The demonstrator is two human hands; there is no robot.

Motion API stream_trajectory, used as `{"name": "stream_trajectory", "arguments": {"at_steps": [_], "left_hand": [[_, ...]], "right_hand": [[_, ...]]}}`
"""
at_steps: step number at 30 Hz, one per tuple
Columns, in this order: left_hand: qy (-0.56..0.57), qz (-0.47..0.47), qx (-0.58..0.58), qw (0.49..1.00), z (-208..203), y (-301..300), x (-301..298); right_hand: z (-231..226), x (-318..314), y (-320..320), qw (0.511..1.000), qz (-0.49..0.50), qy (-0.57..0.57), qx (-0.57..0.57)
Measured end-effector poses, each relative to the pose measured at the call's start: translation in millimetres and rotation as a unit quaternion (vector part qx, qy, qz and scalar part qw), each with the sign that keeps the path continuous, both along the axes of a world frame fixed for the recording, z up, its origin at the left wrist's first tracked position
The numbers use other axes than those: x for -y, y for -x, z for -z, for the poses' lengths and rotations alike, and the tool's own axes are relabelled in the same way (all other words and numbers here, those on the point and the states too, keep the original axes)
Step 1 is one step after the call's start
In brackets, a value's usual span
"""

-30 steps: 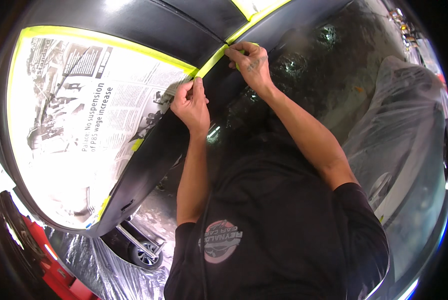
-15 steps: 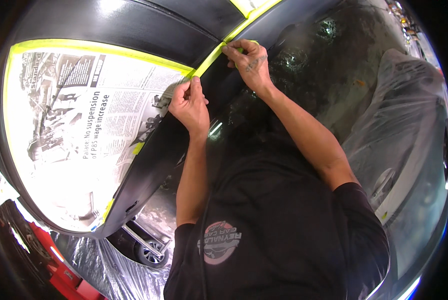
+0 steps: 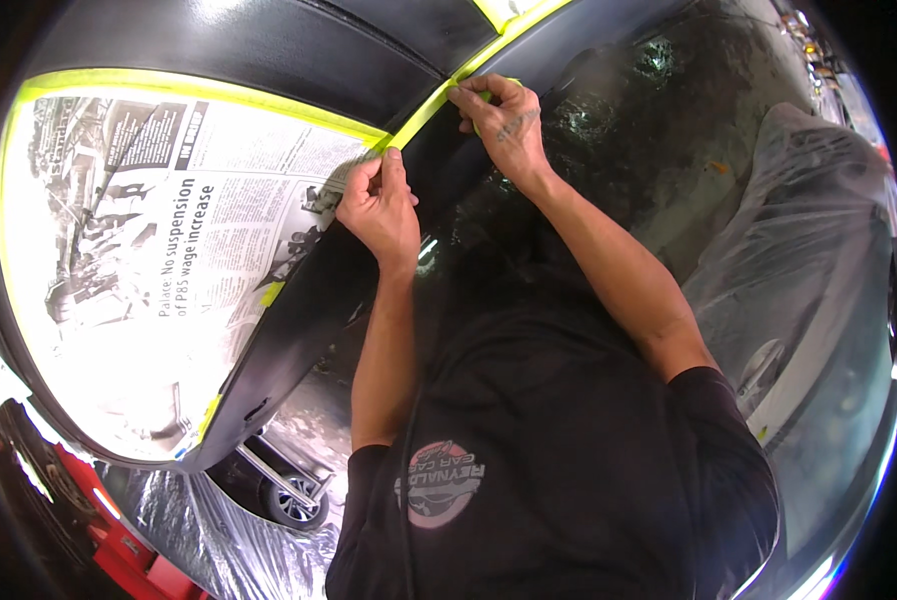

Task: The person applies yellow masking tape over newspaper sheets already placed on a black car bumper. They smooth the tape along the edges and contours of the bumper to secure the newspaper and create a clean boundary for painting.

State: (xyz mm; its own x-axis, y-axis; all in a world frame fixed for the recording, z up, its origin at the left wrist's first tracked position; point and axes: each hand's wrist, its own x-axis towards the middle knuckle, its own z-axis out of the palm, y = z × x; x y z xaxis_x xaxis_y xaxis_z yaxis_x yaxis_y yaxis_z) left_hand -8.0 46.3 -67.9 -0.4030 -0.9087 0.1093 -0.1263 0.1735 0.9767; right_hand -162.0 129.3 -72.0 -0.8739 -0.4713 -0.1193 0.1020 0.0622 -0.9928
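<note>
A strip of yellow masking tape [image 3: 421, 116] runs along the edge of a dark car panel [image 3: 299, 48], spanning the space between my hands. At its lower end my left hand [image 3: 381, 215] is closed, thumb and fingertip pinching the tape beside the corner of a taped newspaper sheet [image 3: 234, 220]. Farther up the strip, my right hand [image 3: 510, 125] pinches the tape with its fingertips. More yellow shows among the right hand's curled fingers; whether it is a roll, I cannot tell.
Yellow tape borders the newspaper over the window opening. Clear plastic sheeting [image 3: 804, 220] drapes something at the right, and more plastic [image 3: 219, 530] hangs at the lower left near a wheel [image 3: 297, 502]. A red object [image 3: 134, 560] stands at the lower left edge.
Both hands keep their pinch on the tape almost in place. The newspaper and car body appear slightly farther left in the view.
</note>
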Motion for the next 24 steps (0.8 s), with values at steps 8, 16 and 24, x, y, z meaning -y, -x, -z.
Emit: {"name": "stream_trajectory", "arguments": {"at_steps": [8,16,24], "left_hand": [[-0.008,-0.002,0.000,1.000,-2,2,0],[-0.031,-0.008,-0.011,0.999,-3,2,0],[-0.012,0.002,-0.022,1.000,0,3,1]], "right_hand": [[-3,2,3,1.000,0.002,-0.022,-0.001],[-6,3,4,0.999,-0.003,-0.046,-0.005],[-17,2,4,0.998,-0.011,-0.066,0.004]]}}
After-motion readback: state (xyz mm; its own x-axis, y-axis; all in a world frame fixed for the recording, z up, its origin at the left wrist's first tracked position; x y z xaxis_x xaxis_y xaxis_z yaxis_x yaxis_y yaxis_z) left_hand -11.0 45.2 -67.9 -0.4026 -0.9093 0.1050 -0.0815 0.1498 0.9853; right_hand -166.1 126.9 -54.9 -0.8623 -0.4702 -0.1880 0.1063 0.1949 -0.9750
